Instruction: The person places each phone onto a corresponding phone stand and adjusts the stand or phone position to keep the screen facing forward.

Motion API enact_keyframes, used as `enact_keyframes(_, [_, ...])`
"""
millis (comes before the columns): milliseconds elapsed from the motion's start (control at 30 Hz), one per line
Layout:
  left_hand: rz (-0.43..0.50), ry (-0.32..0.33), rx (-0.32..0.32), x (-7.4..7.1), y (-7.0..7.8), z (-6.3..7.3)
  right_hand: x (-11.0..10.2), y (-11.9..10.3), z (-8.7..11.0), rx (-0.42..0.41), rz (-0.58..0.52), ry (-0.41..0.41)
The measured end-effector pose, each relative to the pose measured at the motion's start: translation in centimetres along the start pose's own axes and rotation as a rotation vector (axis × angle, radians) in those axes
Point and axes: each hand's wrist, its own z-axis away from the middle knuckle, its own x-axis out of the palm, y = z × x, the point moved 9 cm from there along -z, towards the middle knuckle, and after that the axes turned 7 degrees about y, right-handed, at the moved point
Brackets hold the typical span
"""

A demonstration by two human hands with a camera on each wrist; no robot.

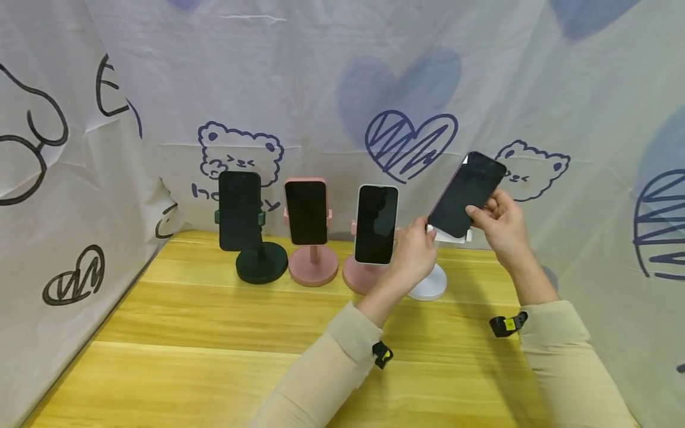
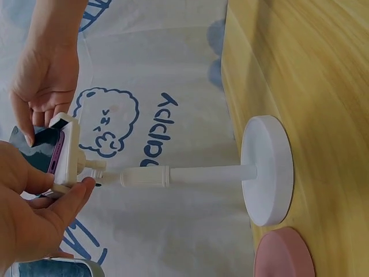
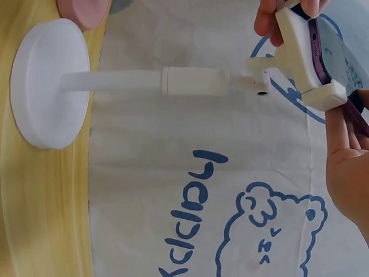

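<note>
A dark-screened phone (image 1: 467,193) with a purple edge leans tilted at the head of a white phone stand (image 1: 430,286). My right hand (image 1: 505,230) grips the phone by its right side, thumb on the screen. With my left hand (image 1: 413,252) I hold the left end of the stand's white clamp (image 2: 70,153), thumb and fingers pinching it. In the right wrist view the phone's lower edge lies along the clamp (image 3: 297,49), between its end arms. The stand's round base rests on the table.
To the left stand a dark green stand (image 1: 262,264) and two pink stands (image 1: 313,267), each bearing a phone; the phone with a white frame (image 1: 377,224) is closest to my left hand. Behind the wooden table (image 1: 214,333) hangs a printed cloth (image 1: 316,89).
</note>
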Motion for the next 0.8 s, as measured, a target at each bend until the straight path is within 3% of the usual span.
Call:
enact_keyframes(333, [-0.078, -0.009, 0.015, -0.24, 0.10, -0.10, 0.14, -0.01, -0.29, -0.030, -0.005, -0.070])
enact_keyframes(800, [-0.088, 0.010, -0.017, -0.87, 0.01, -0.14, -0.01, 0.08, -0.48, -0.024, 0.238, -0.117])
